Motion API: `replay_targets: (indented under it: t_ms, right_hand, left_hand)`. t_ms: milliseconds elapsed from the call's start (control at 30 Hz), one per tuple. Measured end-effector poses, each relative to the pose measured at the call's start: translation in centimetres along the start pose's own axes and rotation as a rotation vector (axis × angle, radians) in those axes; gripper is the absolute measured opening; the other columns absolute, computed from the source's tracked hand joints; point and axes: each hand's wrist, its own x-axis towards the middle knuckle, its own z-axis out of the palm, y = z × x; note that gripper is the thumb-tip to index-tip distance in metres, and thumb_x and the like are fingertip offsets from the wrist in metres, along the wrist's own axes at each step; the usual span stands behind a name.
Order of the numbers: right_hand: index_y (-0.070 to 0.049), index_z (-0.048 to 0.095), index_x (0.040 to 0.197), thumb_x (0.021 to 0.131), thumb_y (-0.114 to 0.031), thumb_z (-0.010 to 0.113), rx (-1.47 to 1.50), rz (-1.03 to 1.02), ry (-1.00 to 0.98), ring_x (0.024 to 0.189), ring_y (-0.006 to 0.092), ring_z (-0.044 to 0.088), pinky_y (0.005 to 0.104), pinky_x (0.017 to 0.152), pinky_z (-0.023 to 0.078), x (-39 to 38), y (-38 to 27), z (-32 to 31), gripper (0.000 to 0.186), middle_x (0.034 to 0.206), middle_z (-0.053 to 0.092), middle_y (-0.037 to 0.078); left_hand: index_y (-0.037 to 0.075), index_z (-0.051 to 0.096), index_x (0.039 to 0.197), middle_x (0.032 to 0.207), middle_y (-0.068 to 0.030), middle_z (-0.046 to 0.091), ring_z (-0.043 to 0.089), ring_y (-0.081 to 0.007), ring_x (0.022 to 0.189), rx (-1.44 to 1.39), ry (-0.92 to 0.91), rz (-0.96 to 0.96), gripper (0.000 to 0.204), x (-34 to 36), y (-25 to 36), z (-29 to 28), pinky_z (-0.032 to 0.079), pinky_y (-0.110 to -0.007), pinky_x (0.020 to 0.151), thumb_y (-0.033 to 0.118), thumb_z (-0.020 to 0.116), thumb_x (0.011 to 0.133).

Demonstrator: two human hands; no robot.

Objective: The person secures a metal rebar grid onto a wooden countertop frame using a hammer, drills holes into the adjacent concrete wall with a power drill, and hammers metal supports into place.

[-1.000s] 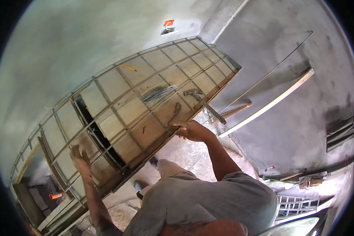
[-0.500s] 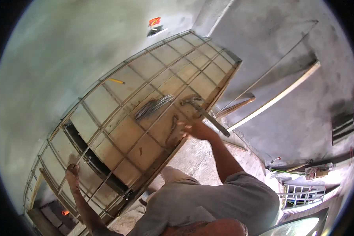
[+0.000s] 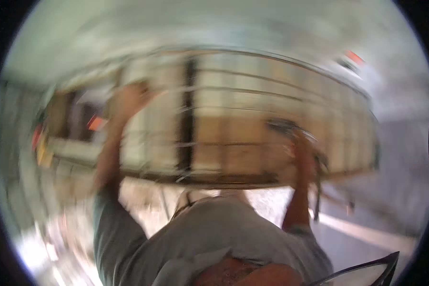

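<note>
A grid of steel bars (image 3: pixel 245 144) lies over pale and brown boards (image 3: pixel 252 164) in front of me. Over its left part is my left hand (image 3: pixel 137 97), close to the bars, its fingers smeared by motion. My right hand (image 3: pixel 300 143) reaches over the right part, beside a dark bundle of thin wire (image 3: pixel 280 125); whether it touches the wire is too blurred to see. Just right of that hand is a hammer, its handle (image 3: pixel 318 193) sticking out past the near edge of the boards.
A dark gap (image 3: pixel 188 119) runs across the boards between my hands. An orange thing (image 3: pixel 95 123) shows in an opening at the left. An orange wall box (image 3: pixel 354 57) is set in the far wall. At the right, a long pale strip of wood (image 3: pixel 362 232) slants near the floor.
The view has swung left, so the grid now lies straight across. My right hand has moved from the near edge up to the wire bundle. My left hand still is by the bars.
</note>
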Motion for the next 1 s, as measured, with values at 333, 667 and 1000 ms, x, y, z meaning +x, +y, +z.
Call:
replay_targets:
  t_ms: [333,667,1000]
  right_hand:
    - [-0.006,0.041,0.135,0.099,-0.051,0.044,1.871,0.575,0.829,0.085,0.0321,0.062,0.0467,0.068,0.052,13.4,-6.9,-9.6,0.058,0.1,0.061,0.016]
    - [-0.009,0.052,0.11,0.1,-0.037,0.045,0.616,0.554,0.53,0.06,0.0227,0.051,0.0406,0.054,0.042,23.3,0.0,7.2,0.031,0.072,0.05,0.007]
    - [-0.011,0.051,0.087,0.102,-0.043,0.04,1.88,0.769,0.952,0.059,0.0176,0.046,0.0315,0.049,0.04,16.1,-13.2,0.1,0.037,0.069,0.049,0.001]
  left_hand:
    - [-0.002,0.051,0.069,0.06,-0.0135,0.041,0.037,-0.0278,0.053,-0.293,0.322,0.116,0.057,-11.2,3.8,0.2,0.032,-0.038,0.048,0.05,0.067,0.086]
    - [-0.001,0.059,0.082,0.074,-0.0242,0.058,0.057,-0.0435,0.07,-0.083,0.195,0.375,0.04,10.0,-2.8,5.5,0.043,-0.048,0.061,0.036,0.052,0.095]
    - [0.009,0.069,0.095,0.092,-0.0144,0.069,0.067,-0.0335,0.082,-0.13,-0.099,0.29,0.016,-13.0,-0.9,5.0,0.054,-0.044,0.068,0.02,0.064,0.084]
